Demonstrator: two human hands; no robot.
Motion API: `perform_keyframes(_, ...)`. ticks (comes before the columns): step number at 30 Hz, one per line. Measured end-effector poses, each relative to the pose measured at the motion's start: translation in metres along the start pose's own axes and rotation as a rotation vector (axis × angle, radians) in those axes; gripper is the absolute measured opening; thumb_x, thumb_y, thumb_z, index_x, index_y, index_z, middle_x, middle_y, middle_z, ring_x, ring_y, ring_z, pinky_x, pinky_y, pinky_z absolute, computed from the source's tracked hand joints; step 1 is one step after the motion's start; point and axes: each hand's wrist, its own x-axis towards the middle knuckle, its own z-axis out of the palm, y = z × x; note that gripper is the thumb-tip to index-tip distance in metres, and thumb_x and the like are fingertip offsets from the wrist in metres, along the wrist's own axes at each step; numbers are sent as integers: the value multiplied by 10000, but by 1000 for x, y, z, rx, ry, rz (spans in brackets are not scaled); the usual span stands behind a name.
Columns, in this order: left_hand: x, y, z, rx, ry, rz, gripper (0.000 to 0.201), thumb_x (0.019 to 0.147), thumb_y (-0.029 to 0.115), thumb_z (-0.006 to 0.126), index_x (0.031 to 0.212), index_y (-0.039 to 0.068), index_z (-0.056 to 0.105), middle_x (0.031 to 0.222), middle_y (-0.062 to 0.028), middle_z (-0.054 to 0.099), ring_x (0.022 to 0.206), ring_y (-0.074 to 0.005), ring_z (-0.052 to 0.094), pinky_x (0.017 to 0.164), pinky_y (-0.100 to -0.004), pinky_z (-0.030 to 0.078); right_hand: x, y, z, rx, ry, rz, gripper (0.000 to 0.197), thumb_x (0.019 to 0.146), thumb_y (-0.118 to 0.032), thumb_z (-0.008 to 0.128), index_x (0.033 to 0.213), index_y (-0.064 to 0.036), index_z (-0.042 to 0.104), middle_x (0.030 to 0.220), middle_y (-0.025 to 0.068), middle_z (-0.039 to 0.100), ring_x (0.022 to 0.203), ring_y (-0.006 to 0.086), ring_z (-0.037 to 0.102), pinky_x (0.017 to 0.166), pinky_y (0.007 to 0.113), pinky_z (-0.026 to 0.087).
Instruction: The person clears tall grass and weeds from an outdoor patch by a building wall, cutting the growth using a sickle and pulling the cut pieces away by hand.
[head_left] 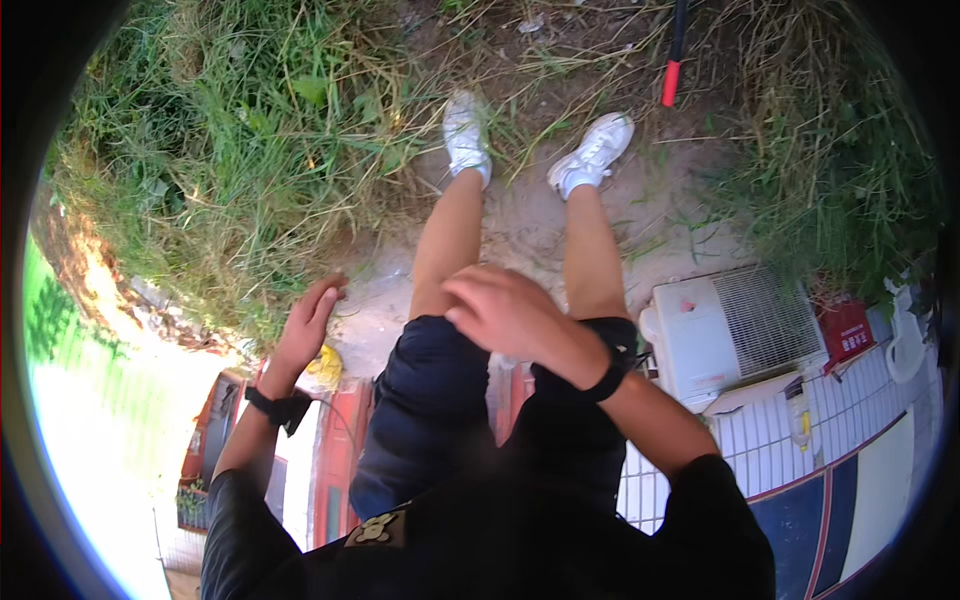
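Evidently grasps nothing visible with the left hand (312, 322), loose-fingered, well to the left of the white air-conditioner unit (695, 335). Holds the right hand (505, 312) nearer to the unit, also on its left, back upward and fingers gently bent; cannot tell about any grip in the hidden palm. Has a yellow bundle (325, 370) just beside the left wrist, far left of the unit. Wears black shorts (430, 400) to the left of the unit, partly covered by the right hand in view; cannot tell about contact. Carries a dark watch (285, 408) on the left wrist and a black wristband (608, 380) on the right, just left of the unit. Stands in white shoes (597, 148), above the unit and to its left in view. Shows also, above the unit, a black pole with a red end (671, 82); just right of it, a red box (846, 330).
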Motion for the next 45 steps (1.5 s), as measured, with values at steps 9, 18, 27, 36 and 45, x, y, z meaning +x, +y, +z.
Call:
perform_keyframes(9, -119, 143, 40, -583, 20, -123, 539, 1052, 386, 315, 1408, 2, 439, 1434, -165, 460, 1306, -254, 460, 1098, -397, 365, 4, -91, 3, 144, 140, -520, 720, 760, -231, 764, 1371, -61, 426, 1237, 184, 571, 1060, 351, 608, 865, 449, 517)
perform_keyframes(18, -65, 265, 83, 951, 115, 596, 604, 896, 435, 583, 1442, 203, 470, 1537, -140, 350, 1379, -368, 363, 1105, -482, 340, -15, -26, -94, 911, 37, 338, 551, 1014, -482, 401, 1196, -1, 600, 1045, 128, 697, 1011, 253, 653, 932, 391, 492)
perform_keyframes(27, -17, 272, 105, 842, -31, 400, 556, 810, 166, 671, 1349, 204, 541, 1320, -110, 590, 1224, -335, 529, 985, -425, 451, -20, -68, -159, 49, 421, -567, 314, 959, -214, 571, 1169, 16, 615, 1186, 168, 638, 1070, 313, 620, 944, 376, 484)
perform_keyframes(36, -4, 320, 81, 1010, 228, 410, 705, 845, 178, 654, 1492, 202, 376, 1467, -182, 421, 1219, -380, 515, 1025, -451, 431, -91, 135, -205, -254, 185, 212, 482, 950, -395, 549, 1247, -18, 593, 1170, 186, 655, 1086, 351, 612, 928, 435, 477)
perform_keyframes(45, 157, 380, 69, 1194, 150, 643, 532, 868, 209, 633, 1371, 109, 489, 1369, -157, 511, 1204, -364, 519, 988, -450, 439, -62, 288, -246, 138, 398, 565, 348, 944, -337, 557, 1059, -26, 661, 1025, 167, 704, 961, 304, 675, 831, 402, 510)
